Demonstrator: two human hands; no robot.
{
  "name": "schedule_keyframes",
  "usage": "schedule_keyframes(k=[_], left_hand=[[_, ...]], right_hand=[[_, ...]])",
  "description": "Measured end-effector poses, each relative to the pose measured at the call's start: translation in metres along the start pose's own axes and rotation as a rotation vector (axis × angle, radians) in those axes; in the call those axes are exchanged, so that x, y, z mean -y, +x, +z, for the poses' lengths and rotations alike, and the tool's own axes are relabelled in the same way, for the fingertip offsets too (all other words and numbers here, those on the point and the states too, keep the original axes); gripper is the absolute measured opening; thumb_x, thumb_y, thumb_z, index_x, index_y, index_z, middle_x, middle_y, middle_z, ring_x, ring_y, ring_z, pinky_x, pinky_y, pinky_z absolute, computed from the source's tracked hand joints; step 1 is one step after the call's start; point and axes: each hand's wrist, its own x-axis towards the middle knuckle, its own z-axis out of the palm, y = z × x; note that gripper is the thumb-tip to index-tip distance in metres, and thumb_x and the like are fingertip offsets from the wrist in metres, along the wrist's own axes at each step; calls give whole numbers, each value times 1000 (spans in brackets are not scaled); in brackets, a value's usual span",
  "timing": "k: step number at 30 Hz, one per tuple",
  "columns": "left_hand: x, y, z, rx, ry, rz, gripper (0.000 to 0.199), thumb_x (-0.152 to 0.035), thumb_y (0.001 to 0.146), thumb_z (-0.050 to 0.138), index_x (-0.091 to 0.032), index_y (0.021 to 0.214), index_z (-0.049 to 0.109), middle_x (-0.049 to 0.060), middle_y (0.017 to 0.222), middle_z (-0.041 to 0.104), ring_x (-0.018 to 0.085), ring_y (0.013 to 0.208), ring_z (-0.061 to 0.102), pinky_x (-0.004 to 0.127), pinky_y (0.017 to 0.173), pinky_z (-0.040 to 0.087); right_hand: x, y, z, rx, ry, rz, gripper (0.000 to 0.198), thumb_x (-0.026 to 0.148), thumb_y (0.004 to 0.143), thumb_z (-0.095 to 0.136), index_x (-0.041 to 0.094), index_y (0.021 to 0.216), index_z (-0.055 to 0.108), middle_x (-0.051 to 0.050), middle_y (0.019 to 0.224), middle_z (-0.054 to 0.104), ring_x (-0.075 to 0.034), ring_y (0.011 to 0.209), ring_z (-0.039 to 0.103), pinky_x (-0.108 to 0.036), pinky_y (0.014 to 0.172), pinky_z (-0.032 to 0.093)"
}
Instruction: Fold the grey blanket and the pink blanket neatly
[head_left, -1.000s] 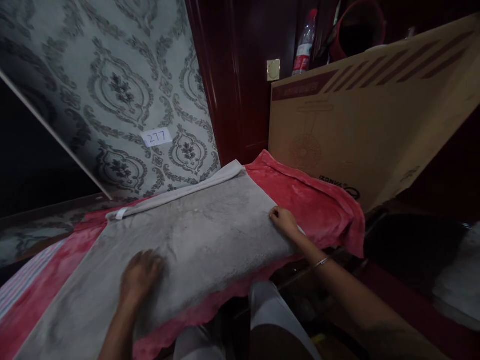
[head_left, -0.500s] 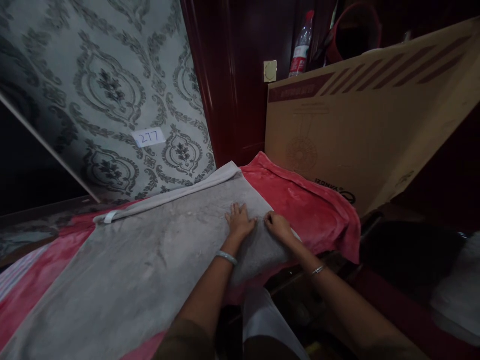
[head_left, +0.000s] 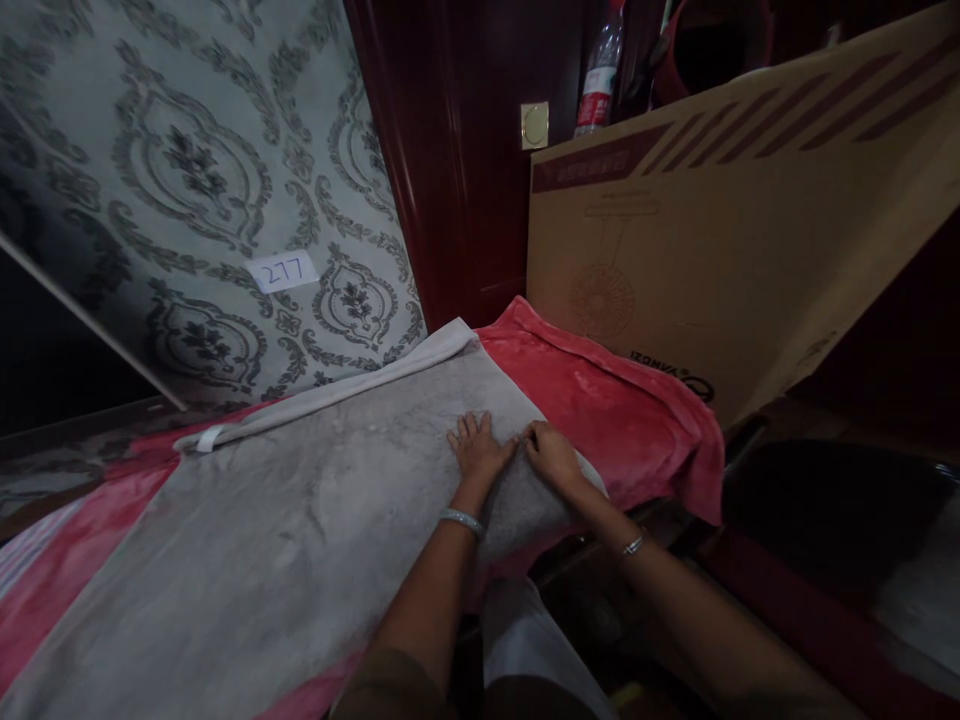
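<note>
Left hand (head_left: 480, 452) and right hand (head_left: 551, 456), bare but for wristwear.
Wears a thick pale-grey bangle (head_left: 462, 520) on the left, a slim silvery bracelet (head_left: 634, 543) on the right, a dark brownish sleeve (head_left: 394, 687) near the left elbow, and whitish legwear (head_left: 527, 632).

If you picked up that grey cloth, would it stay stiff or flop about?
It would probably flop: the grey cloth wrinkles softly where it lies over the red cloth. Its surface looks plush, so it likely isn't slippery. Spread out wide, it seems unlikely to roll if pushed.
</note>
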Motion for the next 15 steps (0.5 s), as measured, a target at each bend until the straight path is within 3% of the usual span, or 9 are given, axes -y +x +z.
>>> schedule_keyframes(k=[15], left_hand=[[0, -4, 2, -28, 10, 20, 79, -62, 85, 50, -21, 152, 37, 17, 163, 28, 35, 152, 19, 59, 121, 14]], right_hand=[[-14, 17, 11, 81, 149, -32, 13, 13, 90, 49, 19, 87, 60, -5, 90, 68, -17, 86, 60, -25, 73, 38]])
